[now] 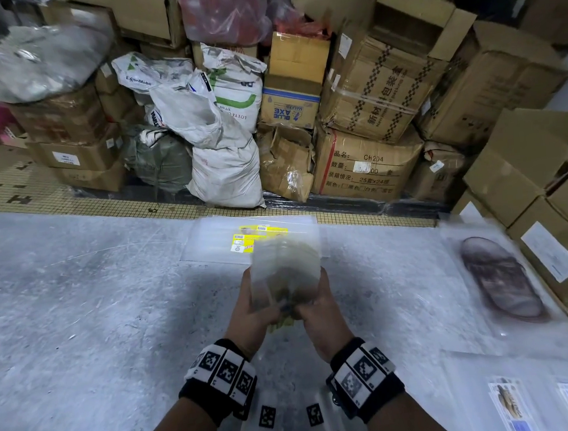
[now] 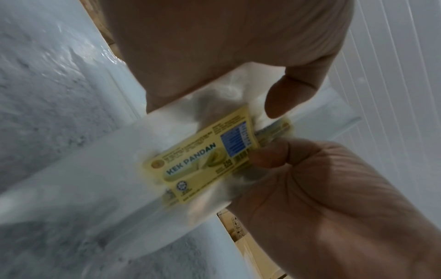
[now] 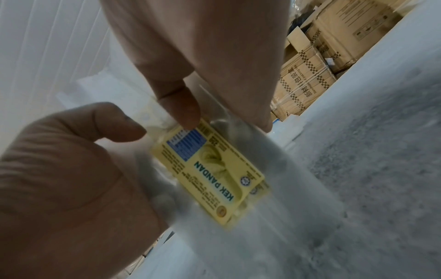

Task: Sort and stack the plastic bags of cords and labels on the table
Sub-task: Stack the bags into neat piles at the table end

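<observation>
Both hands hold one clear plastic bag upright above the middle of the table. My left hand pinches its lower left corner and my right hand its lower right. Inside lies a small stack of yellow "KEK PANDAN" labels, also clear in the right wrist view. The left thumb and the right thumb press on the bag near the labels. The bag is blurred in the head view.
A flat bag with yellow labels lies at the table's far edge. A bag of brown cords lies to the right, and bags of printed labels at the near right. Cardboard boxes line the right side; sacks stand behind.
</observation>
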Demonstrator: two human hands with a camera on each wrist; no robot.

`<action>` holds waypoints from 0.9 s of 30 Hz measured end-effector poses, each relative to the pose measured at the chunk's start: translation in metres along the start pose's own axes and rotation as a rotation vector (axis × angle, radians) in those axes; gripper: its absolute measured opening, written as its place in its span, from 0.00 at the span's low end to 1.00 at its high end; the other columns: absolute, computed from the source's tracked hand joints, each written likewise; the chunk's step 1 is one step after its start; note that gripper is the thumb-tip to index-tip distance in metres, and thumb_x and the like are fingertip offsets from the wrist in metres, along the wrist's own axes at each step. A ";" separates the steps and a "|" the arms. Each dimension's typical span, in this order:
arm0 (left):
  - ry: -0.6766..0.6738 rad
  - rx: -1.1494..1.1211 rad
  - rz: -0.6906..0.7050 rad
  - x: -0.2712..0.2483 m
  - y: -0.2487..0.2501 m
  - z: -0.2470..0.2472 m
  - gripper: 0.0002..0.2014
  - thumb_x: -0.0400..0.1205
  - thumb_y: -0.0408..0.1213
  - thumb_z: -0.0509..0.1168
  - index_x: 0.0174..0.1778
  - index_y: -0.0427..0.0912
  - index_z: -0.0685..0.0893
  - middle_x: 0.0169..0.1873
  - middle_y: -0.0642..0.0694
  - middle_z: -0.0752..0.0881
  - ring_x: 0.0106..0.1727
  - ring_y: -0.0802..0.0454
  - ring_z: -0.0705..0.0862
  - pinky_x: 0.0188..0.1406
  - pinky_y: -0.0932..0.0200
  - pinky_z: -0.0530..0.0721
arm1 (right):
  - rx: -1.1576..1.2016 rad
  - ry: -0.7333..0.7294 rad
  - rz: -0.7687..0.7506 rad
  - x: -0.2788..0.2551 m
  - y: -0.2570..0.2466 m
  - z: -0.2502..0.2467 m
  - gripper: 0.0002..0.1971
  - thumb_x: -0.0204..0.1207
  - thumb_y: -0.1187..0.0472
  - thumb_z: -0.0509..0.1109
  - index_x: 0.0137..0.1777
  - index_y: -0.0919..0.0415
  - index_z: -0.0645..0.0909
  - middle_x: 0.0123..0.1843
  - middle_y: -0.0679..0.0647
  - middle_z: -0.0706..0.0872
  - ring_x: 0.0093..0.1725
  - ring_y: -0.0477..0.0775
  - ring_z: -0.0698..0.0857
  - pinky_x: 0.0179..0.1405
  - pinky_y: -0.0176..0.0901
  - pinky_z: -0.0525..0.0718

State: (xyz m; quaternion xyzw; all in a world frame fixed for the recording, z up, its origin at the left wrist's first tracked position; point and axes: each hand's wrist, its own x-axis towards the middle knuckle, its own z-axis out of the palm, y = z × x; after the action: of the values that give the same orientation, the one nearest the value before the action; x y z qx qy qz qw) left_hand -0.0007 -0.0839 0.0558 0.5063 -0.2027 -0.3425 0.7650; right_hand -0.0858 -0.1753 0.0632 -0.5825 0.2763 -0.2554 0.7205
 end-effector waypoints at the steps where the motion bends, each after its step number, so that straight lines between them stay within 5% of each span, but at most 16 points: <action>1: 0.013 0.000 -0.001 0.001 -0.001 0.001 0.48 0.51 0.36 0.74 0.70 0.26 0.69 0.50 0.34 0.84 0.42 0.53 0.89 0.31 0.59 0.86 | -0.010 0.009 -0.001 0.001 0.002 0.000 0.36 0.66 0.87 0.64 0.72 0.59 0.69 0.57 0.59 0.87 0.49 0.50 0.90 0.38 0.51 0.88; 8: 0.046 0.021 0.026 0.001 0.009 0.014 0.31 0.53 0.22 0.59 0.55 0.41 0.75 0.37 0.49 0.87 0.33 0.62 0.86 0.24 0.63 0.82 | -0.026 0.009 -0.037 -0.001 -0.002 -0.003 0.32 0.73 0.88 0.58 0.68 0.53 0.70 0.54 0.53 0.86 0.47 0.44 0.89 0.40 0.46 0.88; 11: 0.068 0.001 0.037 0.000 0.008 0.016 0.29 0.53 0.23 0.60 0.52 0.42 0.75 0.30 0.57 0.88 0.32 0.63 0.86 0.25 0.63 0.83 | -0.010 0.013 -0.026 -0.001 -0.004 -0.004 0.34 0.72 0.89 0.56 0.66 0.52 0.69 0.53 0.52 0.86 0.48 0.46 0.88 0.43 0.49 0.88; 15: 0.145 0.038 0.046 0.000 -0.002 0.007 0.31 0.48 0.36 0.69 0.51 0.42 0.81 0.35 0.55 0.91 0.38 0.61 0.88 0.31 0.63 0.85 | -0.037 0.044 -0.015 -0.001 0.002 -0.005 0.35 0.71 0.89 0.55 0.72 0.55 0.65 0.57 0.56 0.83 0.49 0.47 0.86 0.44 0.48 0.87; 20: 0.179 0.022 0.038 0.001 -0.010 0.006 0.27 0.59 0.24 0.61 0.56 0.39 0.81 0.40 0.48 0.90 0.40 0.58 0.89 0.32 0.63 0.86 | -0.012 0.061 -0.012 0.000 0.006 -0.003 0.33 0.72 0.88 0.55 0.70 0.56 0.67 0.57 0.59 0.83 0.49 0.50 0.86 0.41 0.47 0.87; 23: 0.190 -0.014 0.027 0.001 -0.012 0.008 0.30 0.60 0.23 0.60 0.61 0.33 0.79 0.43 0.43 0.88 0.39 0.57 0.89 0.32 0.63 0.85 | -0.005 0.050 -0.006 -0.001 0.008 -0.001 0.32 0.73 0.87 0.55 0.67 0.51 0.70 0.57 0.58 0.84 0.50 0.51 0.87 0.44 0.53 0.88; 27: 0.216 -0.032 0.023 0.002 -0.019 0.008 0.28 0.60 0.26 0.66 0.60 0.36 0.80 0.42 0.45 0.89 0.44 0.48 0.88 0.36 0.57 0.87 | 0.045 0.027 0.000 -0.002 0.008 -0.002 0.28 0.78 0.83 0.57 0.67 0.51 0.70 0.57 0.54 0.85 0.48 0.45 0.89 0.44 0.46 0.89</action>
State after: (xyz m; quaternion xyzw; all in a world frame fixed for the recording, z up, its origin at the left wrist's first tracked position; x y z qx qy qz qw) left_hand -0.0112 -0.0954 0.0415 0.5256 -0.1195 -0.2803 0.7943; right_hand -0.0884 -0.1742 0.0552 -0.5626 0.2803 -0.2693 0.7297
